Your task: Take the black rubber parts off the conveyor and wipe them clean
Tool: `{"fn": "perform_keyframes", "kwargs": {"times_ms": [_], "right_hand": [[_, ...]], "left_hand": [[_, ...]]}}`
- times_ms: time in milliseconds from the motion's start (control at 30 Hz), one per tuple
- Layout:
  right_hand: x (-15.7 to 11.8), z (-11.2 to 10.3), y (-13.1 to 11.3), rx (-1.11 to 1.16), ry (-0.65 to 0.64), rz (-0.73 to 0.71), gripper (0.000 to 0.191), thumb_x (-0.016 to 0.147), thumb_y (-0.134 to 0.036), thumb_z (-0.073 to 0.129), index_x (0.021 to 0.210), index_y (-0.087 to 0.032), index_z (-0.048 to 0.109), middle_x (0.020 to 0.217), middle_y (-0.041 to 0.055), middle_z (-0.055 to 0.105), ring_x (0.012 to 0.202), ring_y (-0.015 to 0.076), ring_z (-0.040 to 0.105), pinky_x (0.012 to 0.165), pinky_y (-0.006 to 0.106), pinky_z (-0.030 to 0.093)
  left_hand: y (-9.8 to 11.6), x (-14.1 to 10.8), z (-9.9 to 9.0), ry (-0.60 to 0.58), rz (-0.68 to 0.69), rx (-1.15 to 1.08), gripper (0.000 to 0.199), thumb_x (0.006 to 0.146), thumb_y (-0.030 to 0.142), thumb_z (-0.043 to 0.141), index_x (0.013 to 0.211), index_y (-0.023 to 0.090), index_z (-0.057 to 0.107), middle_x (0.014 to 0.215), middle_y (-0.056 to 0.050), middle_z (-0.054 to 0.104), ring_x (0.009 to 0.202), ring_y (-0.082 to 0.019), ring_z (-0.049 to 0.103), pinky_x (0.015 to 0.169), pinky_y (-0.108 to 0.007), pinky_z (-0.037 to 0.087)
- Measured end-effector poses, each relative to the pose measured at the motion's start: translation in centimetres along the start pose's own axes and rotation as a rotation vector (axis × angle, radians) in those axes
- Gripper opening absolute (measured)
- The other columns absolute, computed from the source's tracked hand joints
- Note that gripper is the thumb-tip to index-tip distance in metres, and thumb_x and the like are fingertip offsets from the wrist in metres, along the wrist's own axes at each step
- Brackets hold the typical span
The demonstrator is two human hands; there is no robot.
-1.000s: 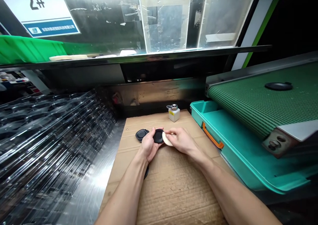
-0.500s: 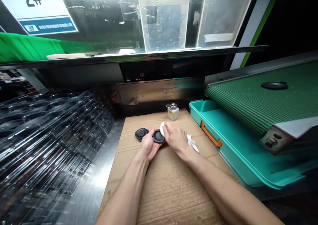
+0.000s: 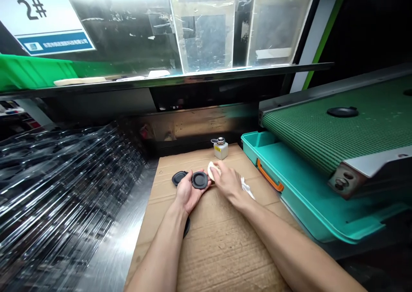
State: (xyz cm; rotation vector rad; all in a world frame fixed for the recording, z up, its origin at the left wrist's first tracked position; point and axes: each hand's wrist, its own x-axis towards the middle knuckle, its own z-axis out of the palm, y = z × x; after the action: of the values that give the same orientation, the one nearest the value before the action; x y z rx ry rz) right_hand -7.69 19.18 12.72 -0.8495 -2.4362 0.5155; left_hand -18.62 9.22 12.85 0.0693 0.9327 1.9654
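Observation:
My left hand (image 3: 188,192) is closed on a round black lid-like part (image 3: 199,180), whose recessed face is turned up. Pinched in my right hand (image 3: 228,181) is a white pad (image 3: 212,170), just right of the black part; a narrow gap shows between them. Another black part (image 3: 179,178) lies on the cardboard sheet (image 3: 219,240), left of my left fingers. A further dark piece (image 3: 186,226) shows partly from behind my left forearm. Beside my right wrist lies a crumpled white cloth or tissue (image 3: 247,188).
A small white bottle with a metal top (image 3: 220,149) stands at the cardboard's far edge. On the right are a teal tray (image 3: 309,184) with an orange latch and a green conveyor belt (image 3: 370,133) carrying a black part. Clear plastic trays (image 3: 64,189) are stacked left; a metal shelf (image 3: 193,75) crosses ahead.
The white pad has come slightly away from the black part, whose face now shows more fully. The view has shifted a little, uncovering a dark piece behind my left forearm.

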Motion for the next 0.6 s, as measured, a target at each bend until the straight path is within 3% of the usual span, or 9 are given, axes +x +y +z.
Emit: {"fn": "perform_keyframes", "kwargs": {"times_ms": [133,267,333,433,500,600], "right_hand": [[0.9,-0.7,1.6,0.167,-0.004,0.056,0.035,0.095,-0.05,0.041,0.107,-0.025,0.062,0.088,0.0052,0.07,0.082,0.0199,0.064,0.067,0.027,0.041],[1.3,-2.7,2.5,-0.005,-0.029,-0.07,0.037,0.096,-0.045,0.039,0.089,-0.022,0.067,0.09,0.0075,0.069,0.085,0.0198,0.061,0.069,0.028,0.039],[1.7,-3.9,3.3,-0.118,0.003,-0.025,0.032,0.092,-0.045,0.046,0.092,-0.022,0.069,0.098,0.0092,0.069,0.095,0.023,0.06,0.071,0.029,0.039],[2.3,-5.0,4.7,-0.161,-0.205,0.067,0.032,0.079,-0.045,0.063,0.101,-0.022,0.069,0.095,0.0084,0.07,0.092,0.0241,0.061,0.067,0.028,0.038],[2.5,-5.0,5.3,-0.146,-0.389,0.091,0.023,0.078,-0.037,0.064,0.091,-0.019,0.071,0.083,0.0072,0.07,0.079,0.0201,0.062,0.062,0.026,0.036],[2.7,-4.9,5.9,-0.11,-0.456,0.06,0.017,0.078,-0.026,0.059,0.086,-0.017,0.071,0.081,0.0065,0.07,0.074,0.0166,0.062,0.06,0.025,0.036]], "left_hand": [[1.6,-0.5,-0.3,-0.043,-0.015,-0.068,0.028,0.093,0.026,0.038,0.104,0.011,0.058,0.1,-0.017,0.066,0.085,-0.026,0.067,0.071,-0.044,0.057],[3.1,-1.3,-0.3,-0.071,0.078,-0.09,0.024,0.091,0.022,0.043,0.107,0.016,0.06,0.107,-0.015,0.066,0.091,-0.026,0.066,0.074,-0.042,0.055],[3.2,-1.6,-0.2,-0.115,0.11,-0.072,0.02,0.091,0.022,0.048,0.106,0.019,0.06,0.109,-0.013,0.065,0.094,-0.026,0.066,0.074,-0.04,0.055],[2.7,-1.9,0.2,-0.18,0.097,-0.018,0.017,0.092,0.028,0.051,0.105,0.02,0.059,0.119,-0.013,0.063,0.095,-0.027,0.066,0.07,-0.037,0.054],[2.2,-2.0,0.4,-0.202,0.039,0.019,0.02,0.093,0.033,0.049,0.104,0.019,0.057,0.123,-0.016,0.062,0.091,-0.028,0.067,0.064,-0.034,0.052],[1.6,-1.9,0.6,-0.22,-0.075,0.041,0.028,0.095,0.037,0.041,0.106,0.016,0.055,0.122,-0.024,0.061,0.084,-0.029,0.067,0.059,-0.033,0.05]]}}
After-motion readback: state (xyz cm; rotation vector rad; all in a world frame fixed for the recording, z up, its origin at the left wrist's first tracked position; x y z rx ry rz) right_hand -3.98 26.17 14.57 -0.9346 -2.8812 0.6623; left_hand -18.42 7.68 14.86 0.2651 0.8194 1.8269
